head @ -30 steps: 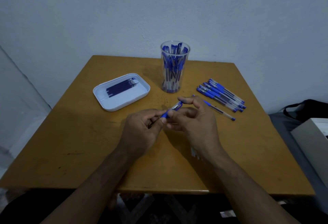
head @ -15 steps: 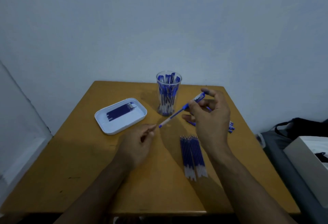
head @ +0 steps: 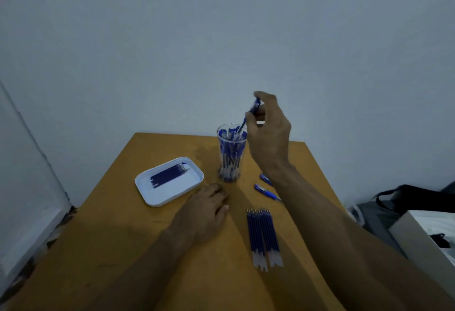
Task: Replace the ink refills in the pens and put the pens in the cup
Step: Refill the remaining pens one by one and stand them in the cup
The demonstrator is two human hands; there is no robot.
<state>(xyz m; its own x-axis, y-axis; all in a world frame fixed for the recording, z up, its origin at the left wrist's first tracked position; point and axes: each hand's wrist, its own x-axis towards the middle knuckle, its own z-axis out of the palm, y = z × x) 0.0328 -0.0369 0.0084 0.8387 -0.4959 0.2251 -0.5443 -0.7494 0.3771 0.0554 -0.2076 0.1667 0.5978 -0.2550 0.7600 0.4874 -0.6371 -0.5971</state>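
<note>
While the wooden table [head: 123,249] holds a white tray [head: 147,195] with refills, the right hand [head: 269,136] pinches a blue pen [head: 250,116] in its fingertips, tip down in the clear cup [head: 231,153] full of pens. Beside the cup, the left hand [head: 205,209] rests flat, fingers loosely together.

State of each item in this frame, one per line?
Pen: pinched by right hand, tilted, tip entering cup.
Cup: upright, crowded with pens.
Right hand: raised over cup.
Left hand: flat on table, holding nothing.
Tray: holds refills.
Loose refills: lying bundled on table.
</note>
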